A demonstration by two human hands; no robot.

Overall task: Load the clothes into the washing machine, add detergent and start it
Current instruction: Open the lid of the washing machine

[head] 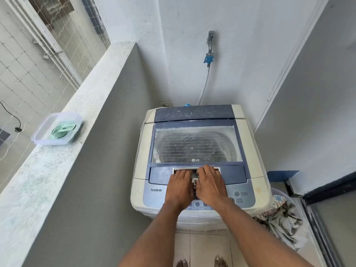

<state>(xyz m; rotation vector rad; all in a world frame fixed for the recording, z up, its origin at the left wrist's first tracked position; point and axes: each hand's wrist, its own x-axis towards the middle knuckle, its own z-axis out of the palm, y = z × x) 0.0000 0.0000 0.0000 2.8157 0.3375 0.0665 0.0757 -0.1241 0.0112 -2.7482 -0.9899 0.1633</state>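
A top-loading washing machine [194,162] stands in the corner of a narrow balcony, its lid [196,145] shut, with a dark mass dimly visible through the clouded window. Both hands lie palm-down at the near edge of the lid. The left hand [180,186] and the right hand [211,185] sit side by side, almost touching, their fingers [207,170] held together and reaching into the silver handle recess [196,170]. Whether the fingertips hook under the lid's edge I cannot tell. The heels of both hands cover the middle of the control panel [242,197], where the power and start buttons show at the right.

On the ledge [63,153] at the left, well apart from the machine, rests a clear plastic box [56,129] holding a green scoop [62,130]. A heap of patterned clothes [279,218] lies in a tub just beside the machine's near right corner. On the far wall a tap [210,49] feeds a hose down behind the machine. Bare toes show on the tiled floor [202,245].
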